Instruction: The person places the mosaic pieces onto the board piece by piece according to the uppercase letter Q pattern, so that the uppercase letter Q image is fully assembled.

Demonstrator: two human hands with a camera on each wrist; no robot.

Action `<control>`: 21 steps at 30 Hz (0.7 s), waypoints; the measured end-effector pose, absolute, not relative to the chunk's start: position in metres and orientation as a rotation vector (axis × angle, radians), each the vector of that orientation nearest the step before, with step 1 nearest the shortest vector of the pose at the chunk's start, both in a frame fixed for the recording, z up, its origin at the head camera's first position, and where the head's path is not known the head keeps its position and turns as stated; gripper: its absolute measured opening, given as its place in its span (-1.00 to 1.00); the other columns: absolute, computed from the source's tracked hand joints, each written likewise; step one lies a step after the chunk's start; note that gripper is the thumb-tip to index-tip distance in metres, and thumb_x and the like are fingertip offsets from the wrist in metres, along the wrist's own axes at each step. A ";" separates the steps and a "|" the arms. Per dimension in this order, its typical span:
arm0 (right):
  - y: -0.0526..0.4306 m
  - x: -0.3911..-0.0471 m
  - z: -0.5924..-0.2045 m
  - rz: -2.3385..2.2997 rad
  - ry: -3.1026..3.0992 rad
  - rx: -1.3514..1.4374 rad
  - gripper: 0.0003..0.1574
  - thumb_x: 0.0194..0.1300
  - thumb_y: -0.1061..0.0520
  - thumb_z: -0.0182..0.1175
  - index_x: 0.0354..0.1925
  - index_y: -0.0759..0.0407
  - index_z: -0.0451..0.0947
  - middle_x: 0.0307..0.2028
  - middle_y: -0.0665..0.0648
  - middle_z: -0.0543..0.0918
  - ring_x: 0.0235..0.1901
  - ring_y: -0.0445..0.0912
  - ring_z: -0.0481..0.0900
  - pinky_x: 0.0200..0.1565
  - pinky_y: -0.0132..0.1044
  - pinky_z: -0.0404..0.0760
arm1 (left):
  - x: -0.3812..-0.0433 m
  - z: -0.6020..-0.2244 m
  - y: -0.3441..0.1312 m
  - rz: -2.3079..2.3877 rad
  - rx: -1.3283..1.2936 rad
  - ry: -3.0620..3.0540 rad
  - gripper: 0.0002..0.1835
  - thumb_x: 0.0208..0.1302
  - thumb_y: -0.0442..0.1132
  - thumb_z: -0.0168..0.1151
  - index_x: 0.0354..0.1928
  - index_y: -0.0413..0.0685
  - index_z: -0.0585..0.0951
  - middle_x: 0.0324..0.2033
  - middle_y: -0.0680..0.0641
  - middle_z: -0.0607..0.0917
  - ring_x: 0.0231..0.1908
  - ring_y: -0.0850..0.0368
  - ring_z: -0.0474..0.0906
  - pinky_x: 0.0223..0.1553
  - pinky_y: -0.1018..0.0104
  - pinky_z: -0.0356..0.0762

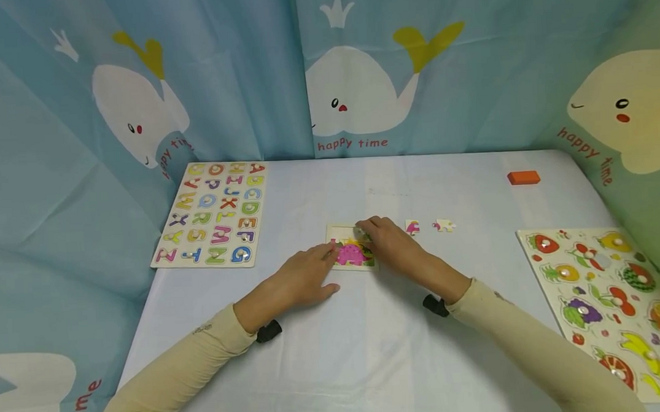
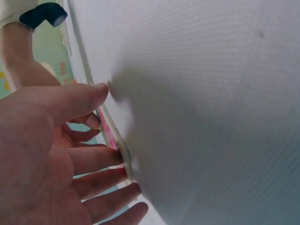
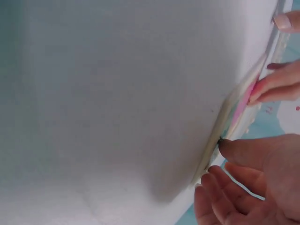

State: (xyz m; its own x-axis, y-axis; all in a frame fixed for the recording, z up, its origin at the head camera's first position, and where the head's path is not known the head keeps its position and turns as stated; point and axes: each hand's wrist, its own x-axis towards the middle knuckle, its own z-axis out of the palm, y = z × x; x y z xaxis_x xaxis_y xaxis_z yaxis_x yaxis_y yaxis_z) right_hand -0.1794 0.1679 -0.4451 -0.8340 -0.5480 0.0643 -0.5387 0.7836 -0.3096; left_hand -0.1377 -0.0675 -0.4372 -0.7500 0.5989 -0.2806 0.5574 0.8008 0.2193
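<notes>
A small jigsaw tray [image 1: 338, 232] with a pale wooden frame lies flat at mid-table, a pink figure and some green pieces fitted in its lower part. My left hand [image 1: 305, 276] has its fingers extended, with the fingertips resting at the tray's left side and the thumb apart from it. Over the upper right part of the tray, my right hand [image 1: 394, 247] pinches a jigsaw piece [image 1: 361, 234] between thumb and fingers, which hide most of it. The right wrist view shows the thumb [image 3: 239, 151] right at the tray's edge.
Two loose jigsaw pieces, one pink [image 1: 412, 227] and one mostly white [image 1: 446, 225], lie right of the tray. An alphabet board [image 1: 235, 225] stands back left, a fruit board [image 1: 588, 293] at the right. An orange block [image 1: 523, 178] sits near the back right corner.
</notes>
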 end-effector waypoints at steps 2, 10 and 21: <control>0.168 -0.182 -0.445 -0.489 2.909 -0.872 -0.40 0.44 0.28 0.36 0.36 0.37 0.47 0.18 0.35 0.64 0.15 0.22 0.60 0.21 0.08 0.67 | -0.138 -0.437 -0.068 0.173 0.884 2.649 -0.17 0.54 0.14 0.22 0.63 -0.20 0.26 0.65 -0.17 0.23 0.63 -0.09 0.19 0.57 -0.02 0.31; 0.166 -0.190 -0.442 -0.452 2.815 -0.734 -0.32 0.50 0.20 0.31 0.47 0.26 0.36 0.30 0.31 0.50 0.24 0.22 0.44 0.19 0.15 0.56 | -0.137 -0.437 -0.068 0.169 0.885 2.660 -0.17 0.53 0.14 0.23 0.62 -0.20 0.28 0.64 -0.18 0.25 0.61 -0.09 0.22 0.56 -0.02 0.34; 0.172 -0.192 -0.443 -0.550 2.790 -0.775 -0.48 0.50 0.22 0.29 0.35 0.23 0.46 0.27 0.34 0.47 0.22 0.23 0.42 0.12 0.11 0.50 | -0.138 -0.438 -0.068 0.166 0.893 2.665 -0.17 0.53 0.14 0.23 0.61 -0.21 0.29 0.64 -0.19 0.24 0.62 -0.09 0.21 0.56 -0.02 0.34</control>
State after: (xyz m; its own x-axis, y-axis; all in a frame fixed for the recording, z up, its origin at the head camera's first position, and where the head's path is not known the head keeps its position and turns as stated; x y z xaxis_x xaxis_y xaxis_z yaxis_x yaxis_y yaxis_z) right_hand -0.1917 0.1718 -0.4433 -0.8441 -0.5293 -0.0851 -0.4574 0.7939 -0.4006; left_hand -0.1375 -0.0683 -0.4376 -0.7514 0.6035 -0.2669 0.5656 0.7973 0.2106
